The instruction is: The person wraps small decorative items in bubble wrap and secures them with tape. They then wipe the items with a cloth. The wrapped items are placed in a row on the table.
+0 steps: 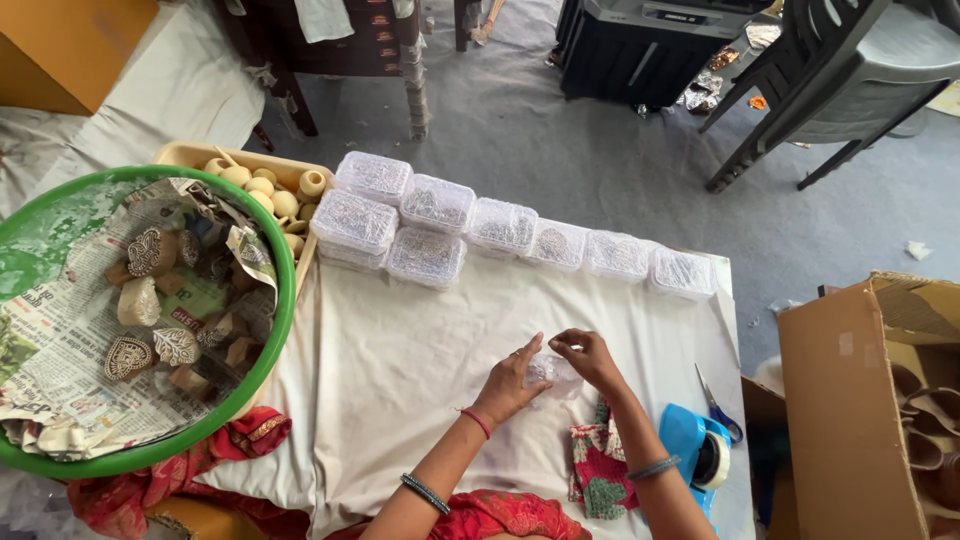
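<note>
A green tub (283, 310) lined with newspaper (60, 340) is seen at the far left, carved wooden blocks (150, 345) heaped inside it. Behind it, a shallow tray (190, 153) of pale wooden knobs (262, 187) is set against the tub's rim. Clear lidded boxes (430, 215), each filled with small glittering pieces, are ranged along the far edge of the cloth-covered desk (390, 390); those at the left end are stacked double, the rest laid in a single row running right. As far as can be judged, these boxes are already packed and closed, while one packet remains in work.

Near the middle of the desk, a small clear packet (548, 371) is pinched between both hands. The left hand (512, 382) is closed on its near edge with thumb and fingertips; the right hand (588, 357) is closed on its far edge in the same way. What the packet holds cannot be made out.

Just beside the right forearm, a folded printed cloth (598, 470) is laid on the desk. Further right, a blue tape dispenser (695, 445) and scissors (716, 405) are left untouched near the desk's edge. A cardboard carton (850, 420) is stood open at the far right, apart from the desk.
</note>
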